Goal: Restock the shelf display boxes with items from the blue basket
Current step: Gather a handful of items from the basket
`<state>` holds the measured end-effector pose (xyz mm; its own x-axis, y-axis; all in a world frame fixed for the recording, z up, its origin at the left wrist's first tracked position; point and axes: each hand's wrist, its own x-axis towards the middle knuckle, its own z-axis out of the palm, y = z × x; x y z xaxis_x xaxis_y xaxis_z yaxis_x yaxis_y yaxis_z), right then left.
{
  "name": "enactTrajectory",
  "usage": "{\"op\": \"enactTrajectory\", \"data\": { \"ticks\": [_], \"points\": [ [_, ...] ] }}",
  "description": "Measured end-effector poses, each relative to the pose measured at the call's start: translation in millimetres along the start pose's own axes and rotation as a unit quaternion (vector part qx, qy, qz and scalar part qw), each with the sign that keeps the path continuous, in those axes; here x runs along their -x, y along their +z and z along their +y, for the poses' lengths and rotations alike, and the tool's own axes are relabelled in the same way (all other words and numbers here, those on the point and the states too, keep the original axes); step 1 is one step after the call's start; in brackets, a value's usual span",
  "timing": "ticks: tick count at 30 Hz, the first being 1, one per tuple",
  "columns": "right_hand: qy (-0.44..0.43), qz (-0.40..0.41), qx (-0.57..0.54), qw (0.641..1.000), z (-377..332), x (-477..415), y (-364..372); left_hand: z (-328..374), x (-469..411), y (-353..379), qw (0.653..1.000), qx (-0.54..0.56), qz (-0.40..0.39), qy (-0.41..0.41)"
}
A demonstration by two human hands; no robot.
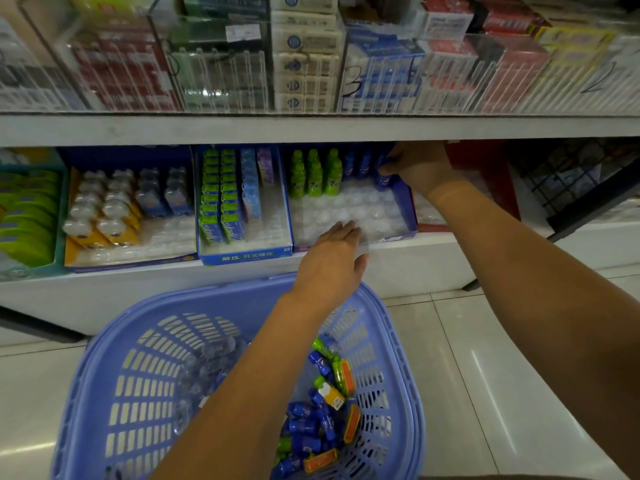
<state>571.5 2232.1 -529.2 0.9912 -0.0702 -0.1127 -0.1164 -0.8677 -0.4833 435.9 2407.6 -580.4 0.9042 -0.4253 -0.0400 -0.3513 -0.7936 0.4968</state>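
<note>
Your right hand [419, 168] pinches a blue bottle [382, 180] upright at the back right corner of the box [408, 206], right of 3 green bottles [313, 174]. Your left hand [332, 258] lies flat, fingers straight, holding nothing, at the box's front lip. The front sockets are unfilled; the shelf [311, 128] overhead hangs low. The basket [104, 375] below is nearer your left hand

A blue bottle [383, 180] in the display box [405, 206] is gripped by the right hand [420, 168]; the left hand [332, 261] is extended flat.
</note>
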Motion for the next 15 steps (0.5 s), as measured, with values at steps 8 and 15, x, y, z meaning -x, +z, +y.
{"op": "enactTrajectory", "data": {
  "ticks": [8, 15],
  "points": [
    [0.006, 0.011, 0.078, 0.997, -10.3, 12.7, -1.3, 4.6, 3.6, -9.3, 0.999, 0.043, -0.012, -0.008],
    [-0.068, 0.008, 0.062, 0.996, -46.4, 107.3, 40.1, -43.7, 72.0, 12.8, 0.984, 0.122, 0.126, -0.021]
  ]
}}
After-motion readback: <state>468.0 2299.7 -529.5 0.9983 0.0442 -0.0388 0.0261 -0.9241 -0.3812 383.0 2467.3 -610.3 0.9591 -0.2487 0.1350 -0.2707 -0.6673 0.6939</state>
